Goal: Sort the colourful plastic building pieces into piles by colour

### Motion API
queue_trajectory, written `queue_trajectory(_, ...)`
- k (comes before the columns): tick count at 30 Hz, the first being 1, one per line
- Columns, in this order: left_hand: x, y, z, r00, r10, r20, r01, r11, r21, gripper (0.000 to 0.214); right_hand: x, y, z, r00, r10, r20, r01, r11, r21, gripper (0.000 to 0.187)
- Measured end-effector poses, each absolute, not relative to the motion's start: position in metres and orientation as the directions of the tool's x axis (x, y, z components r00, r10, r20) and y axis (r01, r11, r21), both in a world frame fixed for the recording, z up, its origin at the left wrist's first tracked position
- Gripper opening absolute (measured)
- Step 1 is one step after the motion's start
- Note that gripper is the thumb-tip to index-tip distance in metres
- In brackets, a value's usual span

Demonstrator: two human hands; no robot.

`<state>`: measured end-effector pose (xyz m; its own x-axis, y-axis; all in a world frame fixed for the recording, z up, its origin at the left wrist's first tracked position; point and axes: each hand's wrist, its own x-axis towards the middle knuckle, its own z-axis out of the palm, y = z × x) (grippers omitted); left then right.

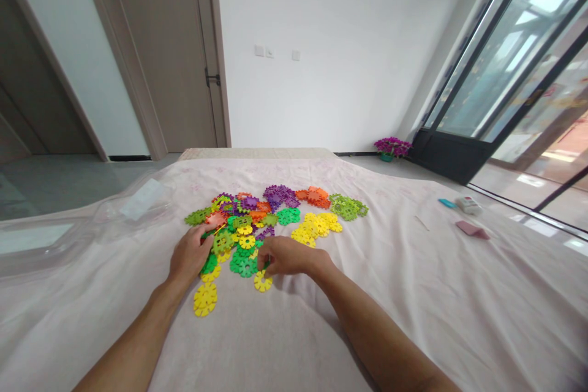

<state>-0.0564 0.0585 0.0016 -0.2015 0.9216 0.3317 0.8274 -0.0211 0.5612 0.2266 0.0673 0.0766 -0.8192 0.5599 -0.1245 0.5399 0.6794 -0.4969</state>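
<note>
Head view. A pink sheet [413, 294] covers the whole near field. A pile of flat, toothed plastic discs [275, 211] lies at centre, in purple, orange, green and yellow.

The left hand [190, 254] rests palm down on the near left edge of the pile, its fingers curled over green and yellow pieces. Whether it clamps any piece cannot be told. A yellow pair [204, 300] lies on the sheet just near of this hand, beside the wrist.

The right hand [287, 255] rests at the near edge of the pile, right of the left hand and apart from it. Its fingertips are drawn together and point left and down, at the edge of the green discs [243, 264]. A grip on a piece cannot be confirmed. A single yellow disc [263, 282] lies flat on the sheet just near of these fingertips.

A clear bag [138, 202] lies on the sheet at far left. At far right, well apart from the pile, lie a blue item [446, 203], a white box [468, 204] and a pink item [472, 229]. A door [169, 49] stands at far left, a window [514, 73] at right, and purple flowers [392, 147] on the floor between them.
</note>
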Motion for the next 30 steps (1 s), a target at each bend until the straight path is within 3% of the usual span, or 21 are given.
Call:
queue_trajectory(3, -0.056, 0.058, 0.002, -0.205, 0.919, 0.336, 0.828, -0.021, 0.561, 0.041, 0.227, 0.067, 0.076, -0.802, 0.585, -0.117, 0.558, 0.667, -0.493, 0.018)
queue_trajectory(10, -0.056, 0.059, 0.002, -0.202, 0.919, 0.340, 0.835, -0.020, 0.550, 0.040, 0.228, 0.066, 0.076, -0.766, 0.640, -0.064, 0.590, 0.661, -0.464, 0.047)
queue_trajectory(15, -0.056, 0.059, 0.003, -0.200, 0.921, 0.333, 0.841, -0.013, 0.540, 0.041, 0.228, 0.067, 0.075, -0.781, 0.620, -0.081, 0.584, 0.677, -0.448, 0.038)
queue_trajectory(21, -0.055, 0.058, 0.004, -0.208, 0.925, 0.319, 0.836, -0.001, 0.548, 0.042, 0.227, 0.063, 0.075, -0.684, 0.718, -0.127, 0.664, 0.542, -0.515, 0.061)
queue_trajectory(30, -0.056, 0.058, 0.002, -0.194, 0.920, 0.340, 0.844, -0.020, 0.535, 0.041, 0.224, 0.057, 0.080, -0.632, 0.755, -0.173, 0.697, 0.457, -0.553, 0.057)
